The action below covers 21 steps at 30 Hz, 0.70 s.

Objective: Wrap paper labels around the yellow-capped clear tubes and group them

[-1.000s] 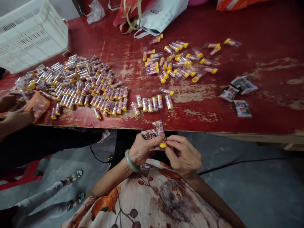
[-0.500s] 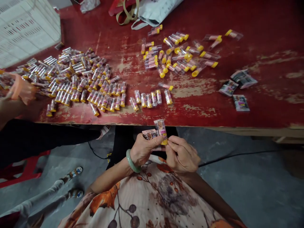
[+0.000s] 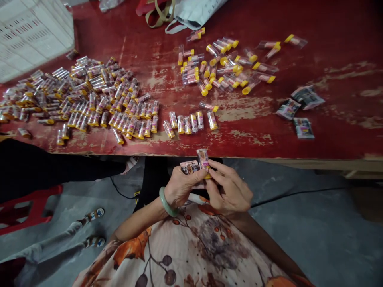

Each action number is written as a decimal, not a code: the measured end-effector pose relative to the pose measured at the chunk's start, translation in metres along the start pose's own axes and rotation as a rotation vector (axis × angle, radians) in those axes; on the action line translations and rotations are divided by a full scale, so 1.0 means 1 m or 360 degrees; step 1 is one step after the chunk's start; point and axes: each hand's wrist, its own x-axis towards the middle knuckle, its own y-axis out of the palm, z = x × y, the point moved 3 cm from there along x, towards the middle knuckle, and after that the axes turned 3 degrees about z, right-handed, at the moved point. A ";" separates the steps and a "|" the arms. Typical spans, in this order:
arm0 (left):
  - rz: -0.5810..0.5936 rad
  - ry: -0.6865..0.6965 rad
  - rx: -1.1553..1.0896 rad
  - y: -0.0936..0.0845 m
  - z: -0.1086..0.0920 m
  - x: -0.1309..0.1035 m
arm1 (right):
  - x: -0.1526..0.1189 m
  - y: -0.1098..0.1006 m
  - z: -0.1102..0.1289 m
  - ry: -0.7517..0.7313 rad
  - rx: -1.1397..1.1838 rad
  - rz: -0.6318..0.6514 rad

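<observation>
Just below the table edge, my left hand (image 3: 183,184), with a green bangle at its wrist, is closed round a small stack of printed cards (image 3: 189,167). Its thumb also presses on a clear yellow-capped tube (image 3: 203,158), which stands nearly upright with a printed picture at its front. Fingers of my right hand (image 3: 229,190) pinch the tube's right side and lower end, partly hiding the cap. A short row of similar upright tubes (image 3: 188,124) stands on the table just beyond my hands.
Clear tubes with yellow caps (image 3: 229,71) lie scattered at centre right of the red table (image 3: 254,137). A large heap of filled tubes (image 3: 98,91) covers the left. Printed packets (image 3: 304,128) lie right. A white crate (image 3: 36,36) and white bag (image 3: 194,16) stand behind.
My right fingers have moved up and over the tube's front and side. At the far left, another person's hand with an orange-pink thing has left the view.
</observation>
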 end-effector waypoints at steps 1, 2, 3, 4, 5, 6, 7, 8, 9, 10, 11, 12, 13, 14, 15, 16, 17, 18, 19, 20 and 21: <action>-0.0009 0.0014 -0.0015 0.000 0.002 0.000 | -0.001 0.000 0.000 -0.0014 -0.0007 -0.0020; -0.0020 0.0029 -0.0029 0.001 0.003 0.000 | -0.001 0.000 0.001 -0.0031 -0.0011 -0.0032; -0.0030 0.0035 -0.0039 0.001 0.004 0.000 | -0.002 0.000 0.001 -0.0049 -0.0017 -0.0038; -0.0037 0.0031 -0.0045 0.001 0.004 0.000 | -0.001 0.000 0.001 -0.0062 -0.0027 -0.0035; -0.0040 0.0025 -0.0050 0.002 0.004 0.000 | -0.001 -0.001 0.001 -0.0069 -0.0035 -0.0021; -0.0038 0.0015 -0.0051 0.002 0.003 0.000 | 0.001 -0.001 0.001 -0.0067 -0.0036 -0.0002; -0.0028 0.0002 -0.0046 0.001 0.001 0.001 | 0.002 -0.002 0.000 -0.0052 -0.0019 0.0020; -0.0006 -0.0015 -0.0035 0.001 -0.001 0.001 | 0.004 -0.003 -0.001 -0.0026 0.0017 0.0040; 0.0028 -0.0029 -0.0016 0.000 -0.003 0.002 | 0.005 -0.004 -0.002 0.0013 0.0069 0.0062; 0.0076 -0.0044 0.0011 -0.001 -0.004 0.002 | 0.007 -0.005 -0.003 0.0064 0.0128 0.0085; 0.0132 -0.0058 0.0042 -0.001 -0.006 0.002 | 0.007 -0.006 -0.005 0.0118 0.0183 0.0106; 0.0185 -0.0067 0.0074 -0.002 -0.008 0.002 | 0.008 -0.006 -0.007 0.0168 0.0226 0.0125; 0.0229 -0.0067 0.0105 -0.003 -0.009 0.003 | 0.007 -0.007 -0.008 0.0207 0.0254 0.0139; 0.0263 -0.0068 0.0132 -0.003 -0.010 0.003 | 0.007 -0.008 -0.010 0.0230 0.0267 0.0147; 0.0290 -0.0071 0.0154 -0.004 -0.011 0.003 | 0.006 -0.009 -0.012 0.0238 0.0273 0.0151; 0.0310 -0.0079 0.0170 -0.004 -0.012 0.003 | 0.005 -0.010 -0.013 0.0237 0.0276 0.0154; 0.0330 -0.0093 0.0183 -0.004 -0.013 0.003 | 0.005 -0.010 -0.015 0.0237 0.0276 0.0173; 0.0359 -0.0116 0.0194 -0.004 -0.013 0.003 | 0.005 -0.011 -0.017 0.0246 0.0282 0.0200; 0.0394 -0.0140 0.0204 -0.004 -0.013 0.004 | 0.005 -0.011 -0.019 0.0260 0.0299 0.0232; 0.0432 -0.0159 0.0213 -0.004 -0.014 0.004 | 0.005 -0.011 -0.021 0.0275 0.0327 0.0263; 0.0473 -0.0169 0.0224 -0.004 -0.014 0.005 | 0.006 -0.010 -0.023 0.0283 0.0359 0.0289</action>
